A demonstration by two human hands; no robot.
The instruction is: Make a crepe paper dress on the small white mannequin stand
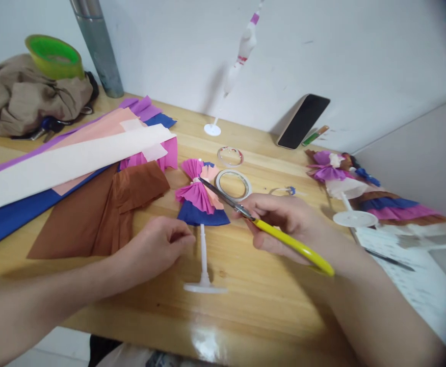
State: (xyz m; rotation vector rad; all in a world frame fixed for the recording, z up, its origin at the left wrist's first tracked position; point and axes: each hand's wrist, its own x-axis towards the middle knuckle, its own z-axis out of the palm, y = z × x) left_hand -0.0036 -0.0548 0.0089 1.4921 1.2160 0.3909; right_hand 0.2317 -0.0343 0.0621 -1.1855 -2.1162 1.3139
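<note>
Our right grip (280, 224) is closed around the yellow-handled scissors (291, 244), their blades (218, 192) nearly together, probably angled so the tips reach the cinched middle of the pink bow (197, 198). We have the paper-dressed figure (203, 217) on the tabletop (261, 311), its base (205, 289) toward us, likely for easy reach. Our left grip (159, 245) curls loosely beside the white stem (203, 255); we cannot tell whether it pinches anything.

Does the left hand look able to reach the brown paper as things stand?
Probably yes: the brown paper lies right beside the left hand, with nothing visible between them.
</note>
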